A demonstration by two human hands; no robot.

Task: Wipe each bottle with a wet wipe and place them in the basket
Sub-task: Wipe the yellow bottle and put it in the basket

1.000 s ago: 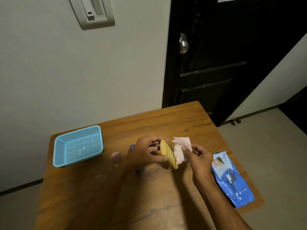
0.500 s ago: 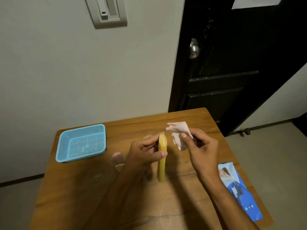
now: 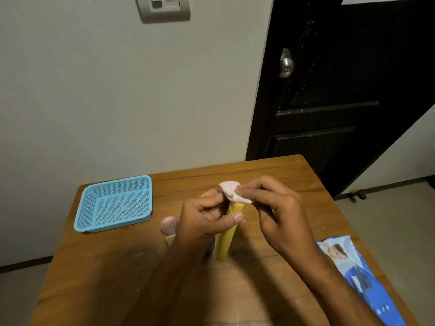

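Observation:
A slim yellow bottle [image 3: 226, 241] stands upright on the wooden table [image 3: 270, 177], gripped around its upper part by my left hand [image 3: 204, 220]. My right hand [image 3: 275, 208] pinches a white wet wipe [image 3: 231, 192] and presses it onto the bottle's top. A light blue mesh basket [image 3: 115, 203] sits at the table's back left, holding nothing. Just left of my left wrist, a pink bottle cap [image 3: 169, 224] and a cream-coloured one [image 3: 170, 240] peek out; their bodies are hidden behind my forearm.
A blue wet wipe pack [image 3: 360, 281] lies along the table's right edge. The wall stands right behind the table, with a black door [image 3: 341, 90] at the back right. Floor shows beyond the right and left edges.
The bottle went from tilted in the air to upright on the table. My right hand brought the wipe from beside the bottle onto its top. The camera view shifted.

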